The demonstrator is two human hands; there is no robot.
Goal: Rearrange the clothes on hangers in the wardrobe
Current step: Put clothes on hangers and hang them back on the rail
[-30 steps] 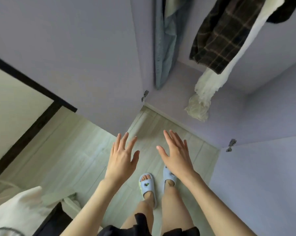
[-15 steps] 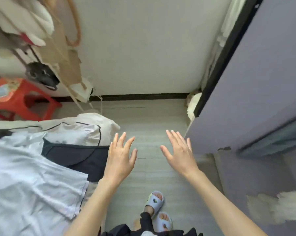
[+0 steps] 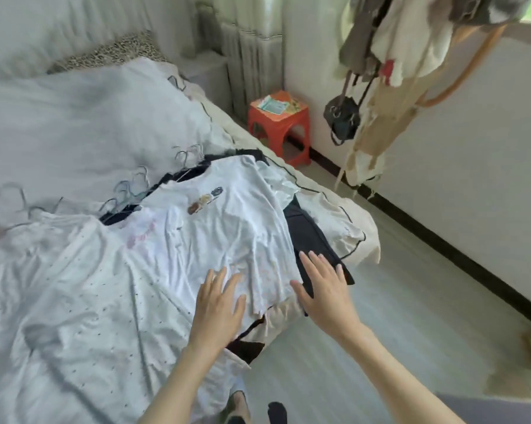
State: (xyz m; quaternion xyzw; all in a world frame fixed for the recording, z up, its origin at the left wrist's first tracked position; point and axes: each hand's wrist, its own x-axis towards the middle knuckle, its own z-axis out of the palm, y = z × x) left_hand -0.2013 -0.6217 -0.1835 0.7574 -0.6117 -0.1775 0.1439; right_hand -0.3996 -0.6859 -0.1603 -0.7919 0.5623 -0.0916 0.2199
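Note:
A pile of clothes on wire hangers lies on the bed [image 3: 74, 123]. On top is a white T-shirt [image 3: 227, 221] with a small print; a white dotted garment [image 3: 74, 301] lies to its left and a black garment [image 3: 313, 237] sticks out at its right. Several hanger hooks [image 3: 129, 188] poke out at the far side of the pile. My left hand [image 3: 218, 310] hovers with straight fingers over the T-shirt's near hem. Fingers spread, my right hand [image 3: 325, 289] is above the black garment at the bed's edge. Neither holds anything. The wardrobe is out of view.
A red plastic stool [image 3: 278, 123] with papers on it stands by the wall beyond the bed. Bags and clothes [image 3: 380, 71] hang on the wall at upper right, a black bag [image 3: 342, 117] among them. Pale floor [image 3: 411, 316] runs along the bed's right side.
The view has swung left from the open wardrobe, past the wall, to the bed. Both hands stay raised and spread, now over the clothes pile.

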